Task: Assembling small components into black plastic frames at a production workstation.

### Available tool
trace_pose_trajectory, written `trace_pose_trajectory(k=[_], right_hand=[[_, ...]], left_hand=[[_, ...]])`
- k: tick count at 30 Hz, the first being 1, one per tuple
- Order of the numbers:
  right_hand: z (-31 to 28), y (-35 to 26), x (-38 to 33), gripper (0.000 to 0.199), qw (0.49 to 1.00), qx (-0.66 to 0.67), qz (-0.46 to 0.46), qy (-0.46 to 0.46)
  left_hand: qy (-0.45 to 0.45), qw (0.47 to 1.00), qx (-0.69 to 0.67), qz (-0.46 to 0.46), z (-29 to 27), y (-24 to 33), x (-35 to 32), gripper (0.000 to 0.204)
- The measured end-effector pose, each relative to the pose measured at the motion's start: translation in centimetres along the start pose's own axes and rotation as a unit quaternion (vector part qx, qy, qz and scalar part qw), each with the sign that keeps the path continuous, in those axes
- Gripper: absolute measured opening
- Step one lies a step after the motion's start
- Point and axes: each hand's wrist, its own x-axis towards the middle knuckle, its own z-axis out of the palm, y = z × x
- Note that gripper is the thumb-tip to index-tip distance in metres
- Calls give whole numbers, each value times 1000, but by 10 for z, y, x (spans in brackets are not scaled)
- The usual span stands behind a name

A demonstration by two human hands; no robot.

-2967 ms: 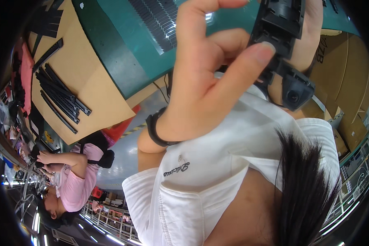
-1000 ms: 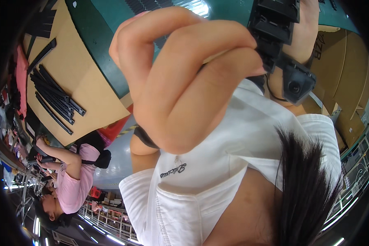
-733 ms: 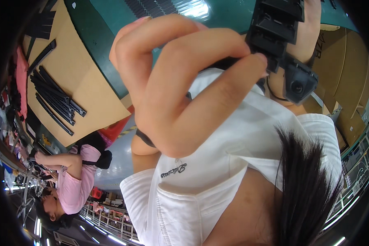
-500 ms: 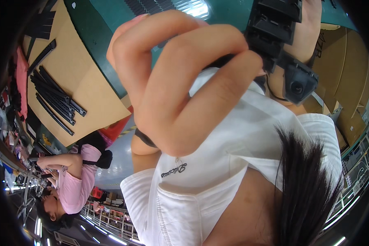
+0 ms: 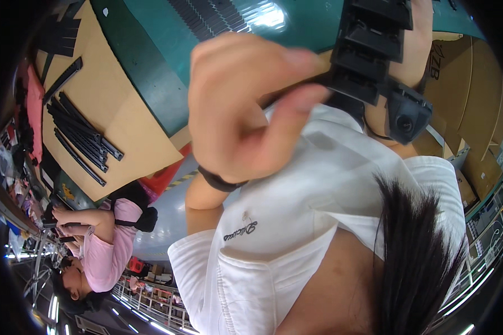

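Observation:
My left hand [image 5: 237, 106] is in the middle of the view, blurred by motion. Its thumb and index finger are stretched apart, while the other fingers curl in. The fingertips point at a row of black plastic parts [image 5: 369, 53] with stepped, overlapping edges, a short way off. A dark strip shows between thumb and index finger; whether they touch it I cannot tell. At the upper right my right hand [image 5: 422, 36] holds these parts, its fingers mostly hidden behind them. A small black camera [image 5: 408, 116] sits at my right wrist. A black band [image 5: 221, 181] circles my left wrist.
Black strips [image 5: 84, 137] lie on a cardboard sheet [image 5: 126, 142] at the left. Thin dark pieces [image 5: 209, 17] lie in rows on the green tabletop [image 5: 151, 33]. Cardboard boxes [image 5: 469, 95] stand at the right. Another person [image 5: 114, 240] in pink works at the lower left.
My left hand has turned from a curled grip beside the black parts and drawn back from them; its thumb and index finger have spread. My right hand holds the parts in nearly the same place.

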Motion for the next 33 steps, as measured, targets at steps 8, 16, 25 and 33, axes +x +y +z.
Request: trace_pose_trajectory(k=[8,16,25,33], right_hand=[[-8,4,4,23,999,-30,-27,2],[-5,5,4,21,998,-7,-53,40],[-16,15,8,27,994,-79,32,-73],[-13,54,4,67,809,-565,139,-85]], left_hand=[[-108,829,-337,-433,4,24,10,35],[-105,802,-384,-444,5,19,8,15],[-172,775,-491,-358,-6,-14,-6,53],[-65,755,-421,-499,-79,-20,-4,41]])
